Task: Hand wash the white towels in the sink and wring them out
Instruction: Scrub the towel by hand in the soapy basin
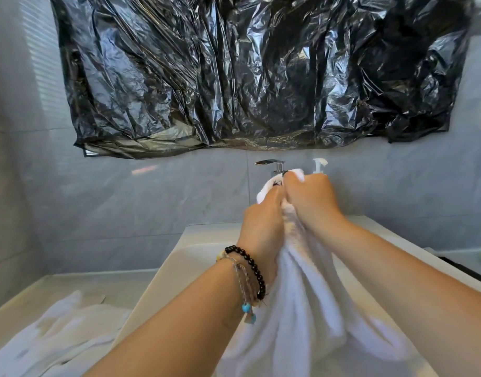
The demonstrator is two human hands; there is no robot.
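Both the left hand [263, 221] and right hand [311, 200] grip the towel [296, 308] bunched tight above the sink [206, 240], its tail hanging into the basin, so a careless twist may fling water onto the counter [22, 303]; no writing is readable.

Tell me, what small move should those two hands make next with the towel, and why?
Probably twist in opposite directions. The left hand and right hand both grip the bunched top of the white towel, held up over the sink with its length hanging free, which suits wringing.
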